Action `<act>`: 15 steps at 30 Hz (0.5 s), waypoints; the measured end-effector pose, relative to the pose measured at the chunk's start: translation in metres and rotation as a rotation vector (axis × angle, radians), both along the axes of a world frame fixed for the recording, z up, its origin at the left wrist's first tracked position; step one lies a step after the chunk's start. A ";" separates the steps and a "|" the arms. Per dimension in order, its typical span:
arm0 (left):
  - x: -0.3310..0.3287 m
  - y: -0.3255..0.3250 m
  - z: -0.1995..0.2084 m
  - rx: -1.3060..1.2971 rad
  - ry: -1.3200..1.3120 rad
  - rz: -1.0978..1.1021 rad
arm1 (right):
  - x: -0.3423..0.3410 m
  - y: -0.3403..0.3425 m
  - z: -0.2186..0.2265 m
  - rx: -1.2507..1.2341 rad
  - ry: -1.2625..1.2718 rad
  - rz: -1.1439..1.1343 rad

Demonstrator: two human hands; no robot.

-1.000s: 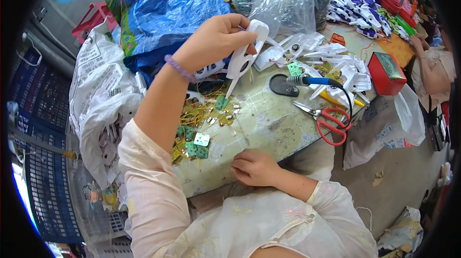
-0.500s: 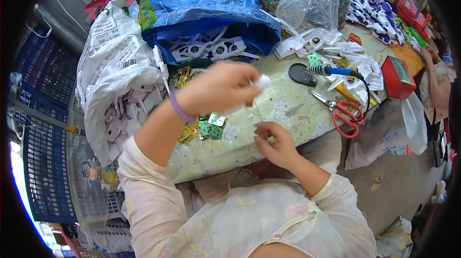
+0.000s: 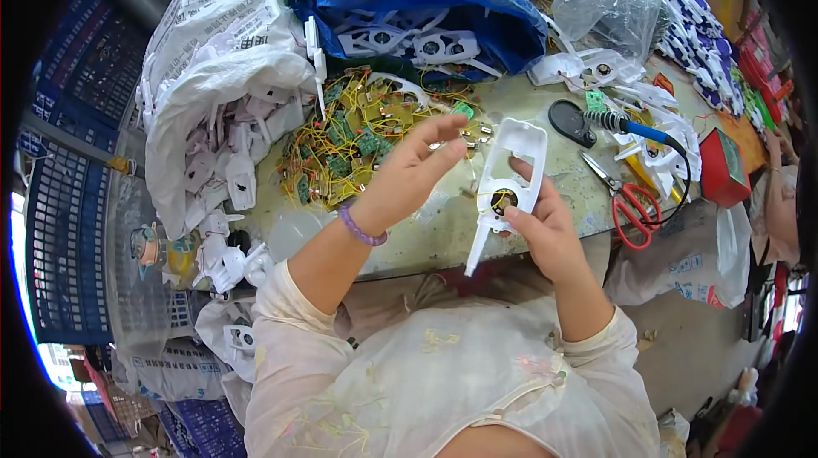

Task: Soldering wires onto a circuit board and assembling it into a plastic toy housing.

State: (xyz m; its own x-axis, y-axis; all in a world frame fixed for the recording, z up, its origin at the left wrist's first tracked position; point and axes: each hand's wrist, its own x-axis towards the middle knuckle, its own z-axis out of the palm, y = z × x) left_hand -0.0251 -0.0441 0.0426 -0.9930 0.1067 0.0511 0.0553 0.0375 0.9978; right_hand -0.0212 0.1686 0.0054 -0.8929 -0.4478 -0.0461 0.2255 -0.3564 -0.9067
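Observation:
My right hand [image 3: 550, 224] grips a white plastic housing [image 3: 521, 144], thumb on its front and fingers behind. The housing has an open frame at the top, a round black part [image 3: 501, 201] with yellow wires in the middle, and a narrow stem pointing down. To its left my left hand [image 3: 416, 167] is raised, fingers stretched and apart, with nothing visible in it. Beneath and beyond this hand spreads a pile of small circuit boards [image 3: 345, 147] with yellow wires.
A white sack [image 3: 183, 92] of white plastic parts stands left; a blue bag [image 3: 511, 6] holds more housings behind. On the bench's right lie red-handled scissors [image 3: 629, 207], a blue-handled soldering iron [image 3: 643, 132], a black dish [image 3: 569, 122] and a red box [image 3: 724, 167].
A white housing is now in my right hand, which was empty. My left hand no longer holds the small white object and has opened. The view has shifted, showing more of the board pile.

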 end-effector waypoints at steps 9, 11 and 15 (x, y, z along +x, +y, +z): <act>0.047 0.008 -0.044 0.754 -0.769 -0.392 | -0.045 0.006 0.006 0.268 0.073 0.379; 0.052 0.010 -0.054 0.890 -0.858 -0.396 | -0.059 0.007 0.002 0.321 0.020 0.385; 0.053 0.019 -0.060 0.916 -0.815 -0.308 | -0.088 0.004 -0.016 0.504 0.202 0.471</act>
State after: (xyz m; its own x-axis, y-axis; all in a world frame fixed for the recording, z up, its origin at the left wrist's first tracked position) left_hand 0.0274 -0.0246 -0.0176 -0.7116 0.5876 -0.3852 -0.7025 -0.5885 0.4002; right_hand -0.1089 0.1727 -0.0105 -0.6234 -0.7550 -0.2034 0.0629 0.2108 -0.9755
